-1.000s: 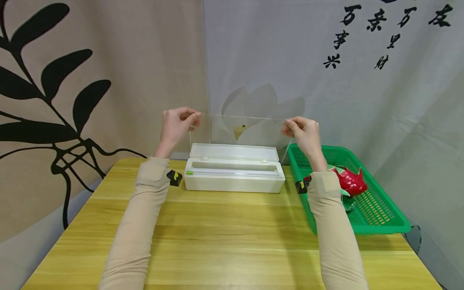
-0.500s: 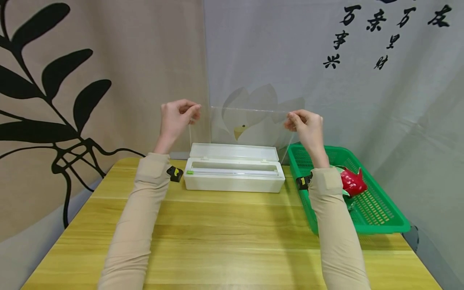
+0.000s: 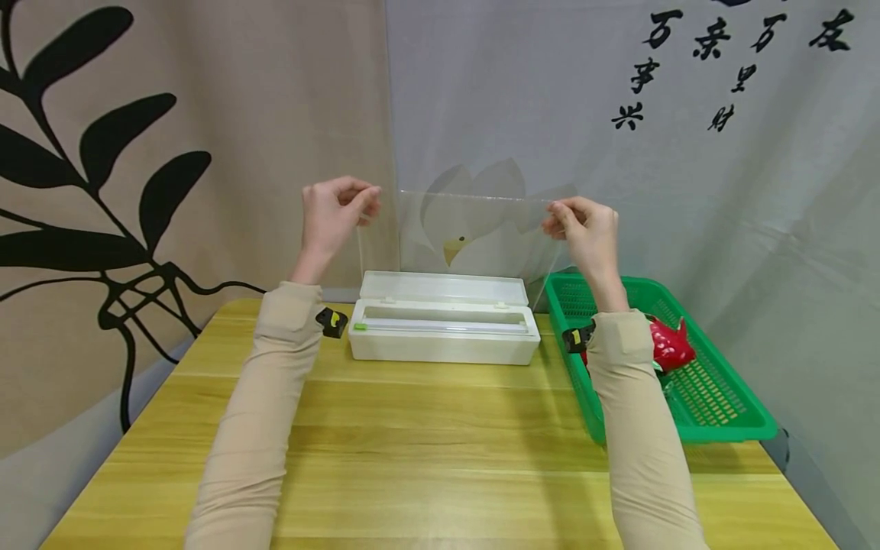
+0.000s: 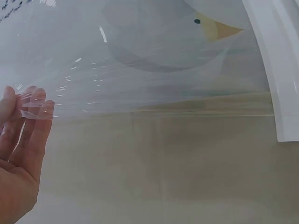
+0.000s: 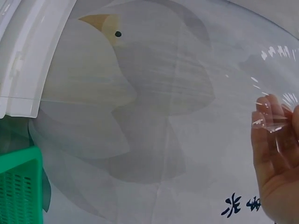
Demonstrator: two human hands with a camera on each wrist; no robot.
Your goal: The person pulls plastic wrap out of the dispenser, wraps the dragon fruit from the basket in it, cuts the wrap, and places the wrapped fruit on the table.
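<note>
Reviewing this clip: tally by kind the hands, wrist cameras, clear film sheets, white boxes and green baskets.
Hands: 2 (left hand, right hand)
Wrist cameras: 2 (left camera, right camera)
Clear film sheets: 1
White box: 1
Green basket: 1
Total: 7

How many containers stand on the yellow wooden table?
2: the long white plastic box with its lid raised, near the far edge of the table, and the green plastic basket to its right. The beige sleeves could hide small ones.
</note>
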